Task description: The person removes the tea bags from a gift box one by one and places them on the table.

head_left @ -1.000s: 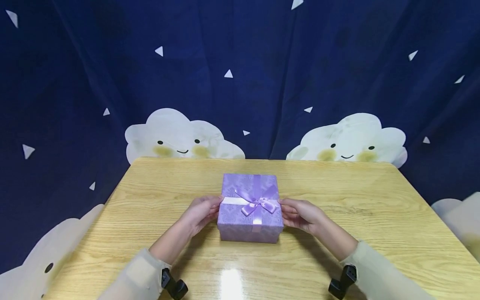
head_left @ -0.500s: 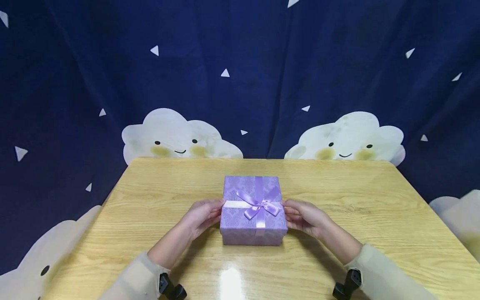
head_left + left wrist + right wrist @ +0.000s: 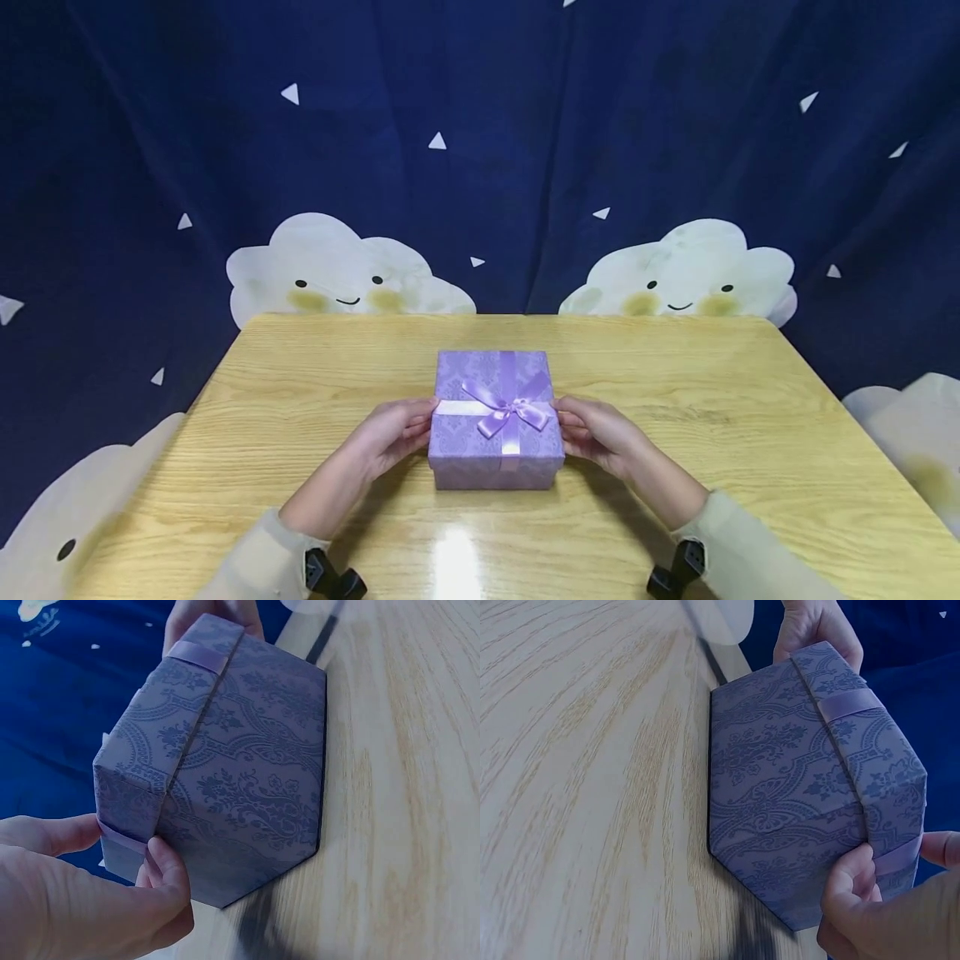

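A purple patterned gift box (image 3: 495,475) stands on the wooden table, its lid (image 3: 468,437) seated on the base. Satin ribbon crosses the lid and ends in a bow (image 3: 510,410) on top. My left hand (image 3: 390,433) pinches the lid's left side, thumb at the top edge and curled fingertips (image 3: 166,862) by the lower rim. On the opposite side, my right hand (image 3: 600,433) holds the lid the same way, its fingertips (image 3: 851,874) at the seam between lid and base. In both wrist views the base sits close on the tabletop.
The light wooden table (image 3: 712,375) stretches out on both sides of the box. Behind it hangs a dark blue curtain (image 3: 480,83) with white triangles and smiling clouds (image 3: 678,275). Black wrist cameras (image 3: 330,575) sit at the cuffs of pale sleeves (image 3: 262,558).
The head view has drifted so that everything appears slightly farther left. The box sits a little closer to the person. Both hands keep their hold on the lid.
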`<state>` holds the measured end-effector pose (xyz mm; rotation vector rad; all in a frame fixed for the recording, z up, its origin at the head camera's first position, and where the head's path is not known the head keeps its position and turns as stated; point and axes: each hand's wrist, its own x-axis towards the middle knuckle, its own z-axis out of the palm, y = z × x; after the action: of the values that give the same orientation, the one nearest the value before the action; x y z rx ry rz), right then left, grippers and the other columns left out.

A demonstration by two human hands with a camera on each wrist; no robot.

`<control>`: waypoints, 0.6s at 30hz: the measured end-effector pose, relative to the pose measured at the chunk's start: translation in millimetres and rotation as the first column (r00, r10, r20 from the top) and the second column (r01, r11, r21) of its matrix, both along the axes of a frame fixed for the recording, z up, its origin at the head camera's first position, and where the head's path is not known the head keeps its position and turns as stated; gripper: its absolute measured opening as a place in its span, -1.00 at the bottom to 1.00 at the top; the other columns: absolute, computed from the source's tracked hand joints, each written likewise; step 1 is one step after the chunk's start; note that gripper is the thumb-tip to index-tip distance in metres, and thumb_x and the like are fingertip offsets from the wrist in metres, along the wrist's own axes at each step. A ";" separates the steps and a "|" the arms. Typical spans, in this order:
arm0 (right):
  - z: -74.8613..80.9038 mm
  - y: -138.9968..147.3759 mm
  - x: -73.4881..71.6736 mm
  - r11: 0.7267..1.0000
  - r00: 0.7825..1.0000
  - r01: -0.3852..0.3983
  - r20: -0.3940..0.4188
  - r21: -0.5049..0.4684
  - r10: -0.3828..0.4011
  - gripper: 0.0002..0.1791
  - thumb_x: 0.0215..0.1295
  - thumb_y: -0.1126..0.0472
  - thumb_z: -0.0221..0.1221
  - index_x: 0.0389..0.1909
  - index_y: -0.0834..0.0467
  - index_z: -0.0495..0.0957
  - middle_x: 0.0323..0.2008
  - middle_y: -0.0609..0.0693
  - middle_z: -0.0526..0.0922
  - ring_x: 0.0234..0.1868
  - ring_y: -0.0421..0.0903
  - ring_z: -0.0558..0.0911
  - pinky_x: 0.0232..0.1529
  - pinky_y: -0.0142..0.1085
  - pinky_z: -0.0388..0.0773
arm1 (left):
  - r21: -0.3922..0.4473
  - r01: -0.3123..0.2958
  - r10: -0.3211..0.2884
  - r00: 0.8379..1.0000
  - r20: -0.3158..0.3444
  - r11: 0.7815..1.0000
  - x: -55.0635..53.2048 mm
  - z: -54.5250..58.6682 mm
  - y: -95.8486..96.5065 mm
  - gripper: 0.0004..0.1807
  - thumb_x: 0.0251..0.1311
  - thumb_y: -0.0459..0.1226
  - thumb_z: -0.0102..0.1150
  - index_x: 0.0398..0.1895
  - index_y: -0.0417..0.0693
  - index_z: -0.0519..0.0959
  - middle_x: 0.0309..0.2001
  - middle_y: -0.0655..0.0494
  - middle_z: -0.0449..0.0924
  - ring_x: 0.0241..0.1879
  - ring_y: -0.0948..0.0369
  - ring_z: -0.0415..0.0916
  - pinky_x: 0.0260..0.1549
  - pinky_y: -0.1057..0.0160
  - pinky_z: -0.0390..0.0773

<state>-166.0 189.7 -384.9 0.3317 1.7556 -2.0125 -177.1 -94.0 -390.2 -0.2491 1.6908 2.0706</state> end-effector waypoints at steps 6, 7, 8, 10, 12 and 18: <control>2.2 -0.2 0.5 1.000 1.000 0.018 0.010 0.018 -0.018 -0.73 0.30 0.18 0.10 -0.07 0.25 0.42 -0.42 -0.12 0.61 -0.38 -0.25 0.61 -0.33 -0.50 0.68 | 0.012 0.008 -0.008 1.000 0.012 1.000 0.4 1.7 -0.4 -0.60 0.30 -0.34 0.04 0.11 -0.46 0.35 -0.38 0.17 0.54 -0.33 0.34 0.50 -0.27 0.53 0.62; 2.3 -0.3 0.7 1.000 1.000 0.023 0.010 0.020 -0.023 -0.73 0.30 0.18 0.10 -0.06 0.24 0.41 -0.42 -0.12 0.60 -0.39 -0.25 0.60 -0.33 -0.50 0.68 | 0.011 0.011 -0.012 1.000 0.012 1.000 0.3 1.9 -0.4 -0.60 0.31 -0.34 0.04 0.11 -0.46 0.35 -0.38 0.18 0.54 -0.33 0.35 0.50 -0.27 0.53 0.62; 2.6 -0.4 0.8 0.999 1.000 0.025 0.010 0.024 -0.026 -0.71 0.30 0.17 0.10 -0.05 0.25 0.40 -0.42 -0.13 0.60 -0.39 -0.26 0.60 -0.34 -0.51 0.67 | 0.011 0.008 -0.008 1.000 0.014 1.000 0.1 2.0 -0.5 -0.60 0.30 -0.34 0.05 0.11 -0.46 0.35 -0.39 0.17 0.54 -0.33 0.34 0.50 -0.27 0.53 0.62; 3.1 -1.1 0.9 0.999 1.000 0.029 0.011 0.025 -0.029 -0.66 0.30 0.16 0.11 -0.01 0.27 0.38 -0.41 -0.13 0.60 -0.38 -0.26 0.60 -0.34 -0.51 0.67 | 0.008 0.006 -0.006 1.000 0.013 1.000 -0.5 2.5 -1.0 -0.60 0.30 -0.34 0.05 0.10 -0.46 0.35 -0.39 0.17 0.54 -0.33 0.34 0.50 -0.28 0.53 0.62; 3.2 -1.8 0.9 0.999 0.999 0.032 0.011 0.027 -0.032 -0.62 0.30 0.16 0.11 0.03 0.29 0.36 -0.40 -0.12 0.59 -0.38 -0.26 0.60 -0.33 -0.51 0.67 | 0.004 0.011 -0.011 1.000 0.013 1.000 -1.2 3.3 -1.6 -0.61 0.31 -0.34 0.05 0.10 -0.46 0.35 -0.39 0.17 0.53 -0.33 0.34 0.49 -0.29 0.54 0.61; 3.9 -2.8 2.1 0.999 0.999 0.040 0.018 0.032 -0.040 -0.63 0.30 0.16 0.11 0.03 0.30 0.37 -0.41 -0.12 0.60 -0.39 -0.27 0.60 -0.33 -0.51 0.68 | -0.004 0.029 -0.029 0.999 0.018 1.000 -1.0 4.4 -2.8 -0.59 0.32 -0.34 0.02 0.13 -0.46 0.32 -0.39 0.19 0.54 -0.34 0.36 0.49 -0.27 0.54 0.62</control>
<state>-163.9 186.8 -381.1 0.3978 1.7839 -2.0046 -178.1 -96.9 -385.8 -0.2425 1.6786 2.0383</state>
